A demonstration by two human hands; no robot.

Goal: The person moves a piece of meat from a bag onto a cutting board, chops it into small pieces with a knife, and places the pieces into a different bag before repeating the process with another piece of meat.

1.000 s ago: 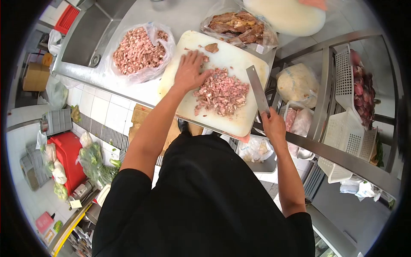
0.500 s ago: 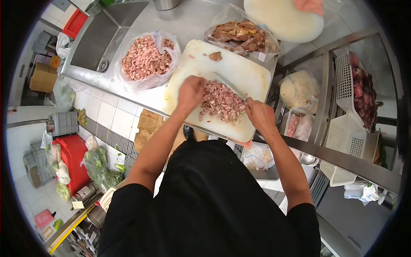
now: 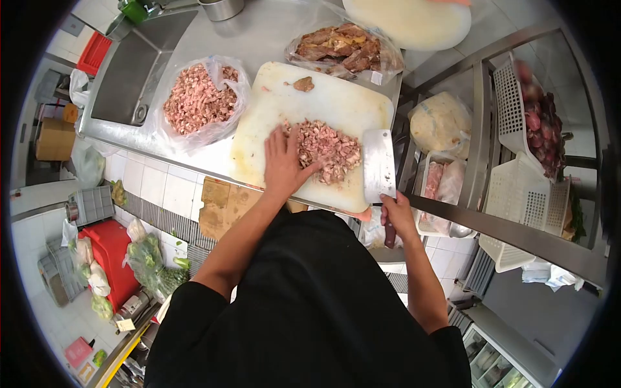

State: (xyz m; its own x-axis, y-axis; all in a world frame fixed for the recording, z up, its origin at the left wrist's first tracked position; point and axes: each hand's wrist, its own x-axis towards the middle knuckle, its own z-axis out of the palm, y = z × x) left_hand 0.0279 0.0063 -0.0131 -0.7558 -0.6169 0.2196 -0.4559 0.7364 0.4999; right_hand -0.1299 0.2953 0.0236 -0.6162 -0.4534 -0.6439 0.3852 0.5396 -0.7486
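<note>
Chopped meat (image 3: 330, 150) lies in a pile on a white cutting board (image 3: 259, 107). With its fingers spread, my left hand (image 3: 283, 161) touches the left side of the pile. My right hand (image 3: 398, 215) grips the dark handle of a cleaver (image 3: 379, 167), whose broad blade lies flat over the board's right edge, beside the meat. A small brown piece of meat (image 3: 303, 84) sits near the board's far edge. Left of the board is an open plastic bag of diced meat (image 3: 200, 98). Behind it, another clear bag holds large brown meat pieces (image 3: 343, 46).
A steel sink (image 3: 145, 71) is set into the counter at the left. A second white board (image 3: 414, 22) lies at the back right. On the right stands a metal rack (image 3: 482, 123) with white baskets (image 3: 517, 197) and a bagged pale item (image 3: 442, 126).
The cleaver has moved from across the meat to the board's right edge, its blade now flat. My left hand has opened from a curled shape and spread against the pile. The meat is gathered more tightly.
</note>
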